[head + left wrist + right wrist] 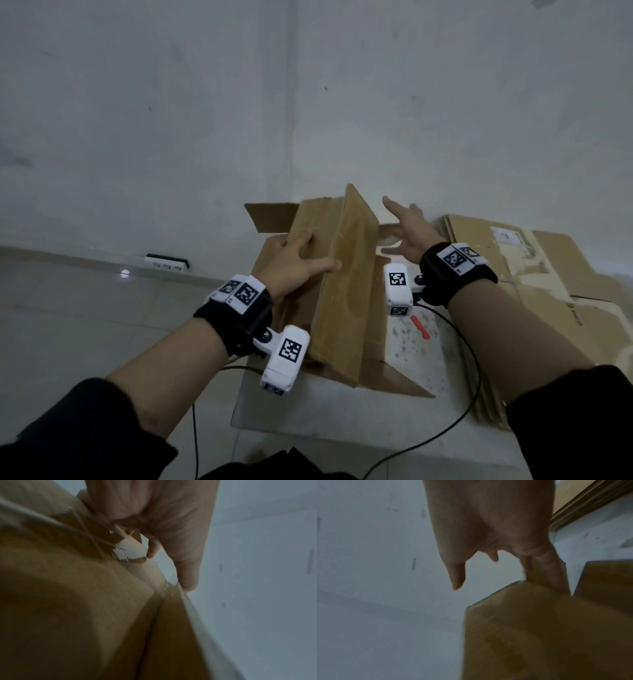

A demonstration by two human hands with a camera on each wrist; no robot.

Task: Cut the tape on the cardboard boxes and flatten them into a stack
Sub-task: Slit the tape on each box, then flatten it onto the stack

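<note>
A brown cardboard box (342,284) stands half collapsed on the white table (404,414), with one panel raised like a ridge. My left hand (298,263) presses on the left panel with fingers spread, and its thumb (187,577) lies against the raised panel's edge. My right hand (406,233) is open behind the ridge. Its fingers are stretched out, and in the right wrist view two fingers (551,573) touch a flap of the box (530,628). A red cutter (420,327) lies on the table under my right wrist, held by neither hand.
A stack of flattened cardboard (534,274) lies on the right side of the table. A white wall (239,120) rises close behind the box. A black cable (455,421) loops over the table's front. A power strip (166,263) sits on the floor at the left.
</note>
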